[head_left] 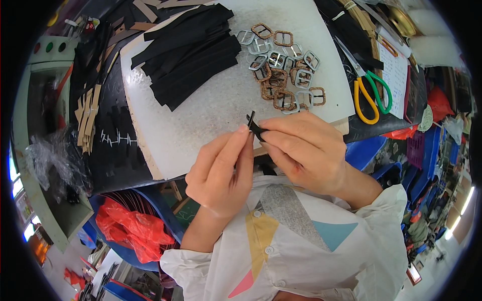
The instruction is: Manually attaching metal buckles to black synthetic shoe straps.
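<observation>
By mat (191,133), R hand (307,153) (pinched) w/ strip (257,130)

On the table (111,168) lies a board (201,133), and on this board the strips (191,55) are at the left, the buckles (279,78) at the right. The left hand (221,173) and the right hand (306,150) are side by side at its near edge. The scissors (360,74) lie right of the board, while a plastic bag (128,231) is in the bin (169,216) before the table's left part.

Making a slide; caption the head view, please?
Left hand and right hand pinch a dark piece near piled buckles and black strips.
</observation>
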{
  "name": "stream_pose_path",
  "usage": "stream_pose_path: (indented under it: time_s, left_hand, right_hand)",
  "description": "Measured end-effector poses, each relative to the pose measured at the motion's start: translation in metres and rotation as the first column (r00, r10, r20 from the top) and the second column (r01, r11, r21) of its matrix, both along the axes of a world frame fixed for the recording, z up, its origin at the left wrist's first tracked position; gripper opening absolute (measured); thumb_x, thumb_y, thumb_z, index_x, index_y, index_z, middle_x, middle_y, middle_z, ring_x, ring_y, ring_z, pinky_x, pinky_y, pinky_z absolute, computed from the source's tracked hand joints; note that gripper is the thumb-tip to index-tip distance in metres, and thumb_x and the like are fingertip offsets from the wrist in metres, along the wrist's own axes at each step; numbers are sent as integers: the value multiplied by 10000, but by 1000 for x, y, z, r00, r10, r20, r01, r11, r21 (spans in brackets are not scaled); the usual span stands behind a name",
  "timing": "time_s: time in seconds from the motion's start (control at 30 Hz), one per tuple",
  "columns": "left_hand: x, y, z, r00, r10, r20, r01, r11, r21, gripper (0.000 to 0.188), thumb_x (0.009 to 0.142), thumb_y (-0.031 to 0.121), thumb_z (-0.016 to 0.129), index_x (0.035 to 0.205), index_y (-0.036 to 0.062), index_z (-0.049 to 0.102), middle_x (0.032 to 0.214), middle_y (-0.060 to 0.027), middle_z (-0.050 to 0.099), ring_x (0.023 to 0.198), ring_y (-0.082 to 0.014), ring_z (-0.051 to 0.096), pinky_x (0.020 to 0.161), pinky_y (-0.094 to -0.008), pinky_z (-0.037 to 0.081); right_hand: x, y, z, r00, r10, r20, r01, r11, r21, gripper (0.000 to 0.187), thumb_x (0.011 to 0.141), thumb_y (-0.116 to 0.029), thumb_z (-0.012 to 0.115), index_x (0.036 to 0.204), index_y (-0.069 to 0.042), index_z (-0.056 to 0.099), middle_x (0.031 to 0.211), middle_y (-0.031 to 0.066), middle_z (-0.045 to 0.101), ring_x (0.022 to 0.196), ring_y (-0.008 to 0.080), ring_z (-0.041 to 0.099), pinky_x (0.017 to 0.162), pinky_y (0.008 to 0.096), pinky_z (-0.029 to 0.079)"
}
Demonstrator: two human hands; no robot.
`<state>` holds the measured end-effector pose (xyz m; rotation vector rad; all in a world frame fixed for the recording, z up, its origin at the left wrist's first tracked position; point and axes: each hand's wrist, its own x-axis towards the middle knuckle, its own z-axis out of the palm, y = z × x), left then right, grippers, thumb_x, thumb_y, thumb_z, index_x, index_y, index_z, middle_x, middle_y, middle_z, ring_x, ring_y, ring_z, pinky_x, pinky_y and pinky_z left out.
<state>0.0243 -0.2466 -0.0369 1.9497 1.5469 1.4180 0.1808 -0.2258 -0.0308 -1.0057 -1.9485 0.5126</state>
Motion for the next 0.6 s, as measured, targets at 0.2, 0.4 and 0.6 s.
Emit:
stream_pose_path:
  time_s: [0.2, 0.4, 0.6]
  left_hand:
    - [-4, -6, 2, 994, -108, -3, 108, 994, 8, 279, 682, -91, 734, 946, -11, 688, 818, -124, 645, 663, -177, 649, 561, -229, 518]
    - [-15, -2, 14, 820, -2, 573, 246, 905, -348, 237, 758, -62, 698, 992, -43, 665, 878, -124, 630, 744, -157, 637, 652, -231, 519]
    - [-29, -2, 15, 796, -79, 600, 405, 807, -430, 204, 798, -65, 660, 1002, -57, 662, 887, -139, 649, 767, -150, 628, 652, -222, 499]
  right_hand:
    - [4, 7, 7, 997, 16, -78, -29, 986, -163, 184, 665, 59, 684, 842, 19, 661, 868, 139, 675, 675, 222, 620, 577, 278, 479]
    - [5, 5, 5, 946, 32, -324, -182, 877, -445, 142, 725, 27, 683, 865, 10, 669, 875, 115, 677, 750, 192, 636, 671, 276, 493]
    - [6, 3, 5, 851, -47, -522, -349, 693, -631, 116, 762, 21, 677, 879, 21, 678, 905, 104, 673, 823, 151, 620, 738, 272, 483]
